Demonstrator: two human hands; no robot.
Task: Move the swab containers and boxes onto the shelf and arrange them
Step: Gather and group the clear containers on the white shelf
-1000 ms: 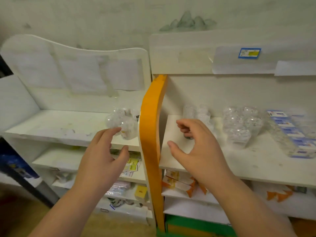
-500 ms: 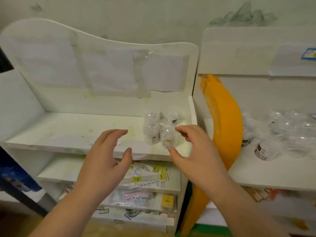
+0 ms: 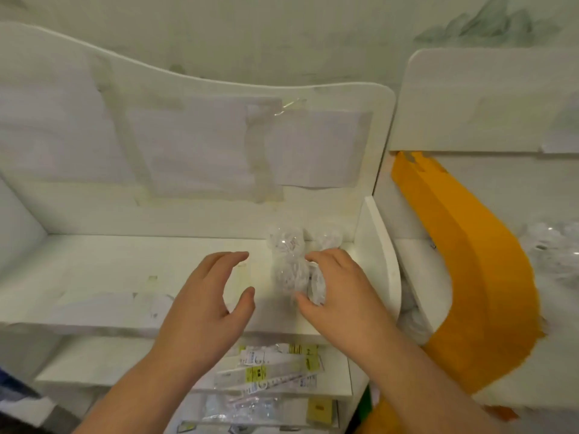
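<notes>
Clear plastic swab containers (image 3: 289,267), clustered at the right end of the top shelf (image 3: 94,277), tucked against its side wall (likely to keep the row tidy). Nearest, left hand (image 3: 203,303) hovering beside them, fingers spread wide and curved, holding nothing. Right hand (image 3: 336,292) cupped round the front containers, fingertips touching them, apparently to nudge them into line. Farther right, beyond an orange panel (image 3: 470,277), more containers (image 3: 557,255) waiting on the neighbouring shelf.
</notes>
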